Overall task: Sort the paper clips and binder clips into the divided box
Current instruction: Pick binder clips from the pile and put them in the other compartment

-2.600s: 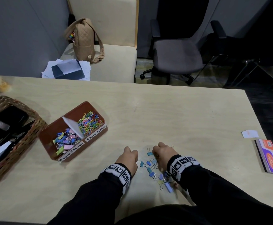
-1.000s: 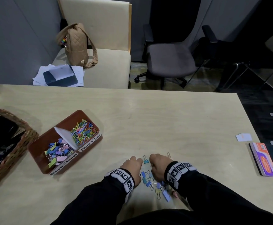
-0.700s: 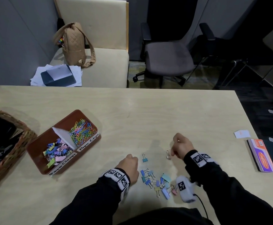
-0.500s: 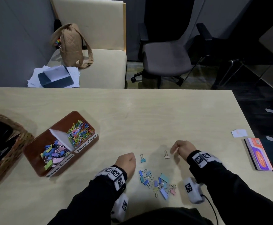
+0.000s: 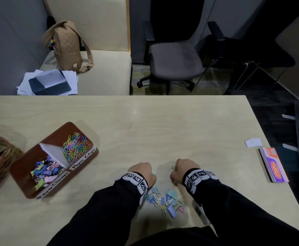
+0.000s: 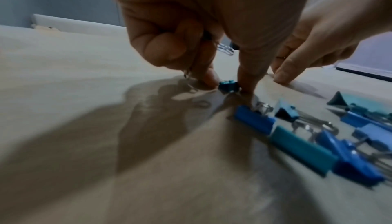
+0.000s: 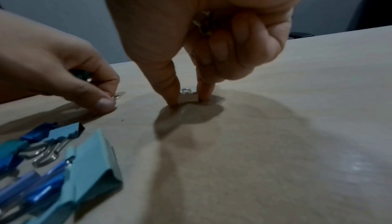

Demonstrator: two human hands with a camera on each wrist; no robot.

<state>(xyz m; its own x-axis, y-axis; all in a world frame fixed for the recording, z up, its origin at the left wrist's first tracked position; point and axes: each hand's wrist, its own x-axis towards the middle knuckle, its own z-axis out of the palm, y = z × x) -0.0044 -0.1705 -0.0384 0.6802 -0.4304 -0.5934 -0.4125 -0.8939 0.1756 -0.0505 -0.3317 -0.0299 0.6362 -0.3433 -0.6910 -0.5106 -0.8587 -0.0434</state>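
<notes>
Grey walls [image 5: 8,41]; cream bench [image 5: 95,50]; grey office chair [image 5: 175,61]; pale wooden table [image 5: 163,125].

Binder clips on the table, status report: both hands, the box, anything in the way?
Left hand pinching a small teal binder clip. Right hand pinching a beige clip, both on the table. Loose pile unsorted; divided box part-filled. Path to it unobstructed.
</notes>
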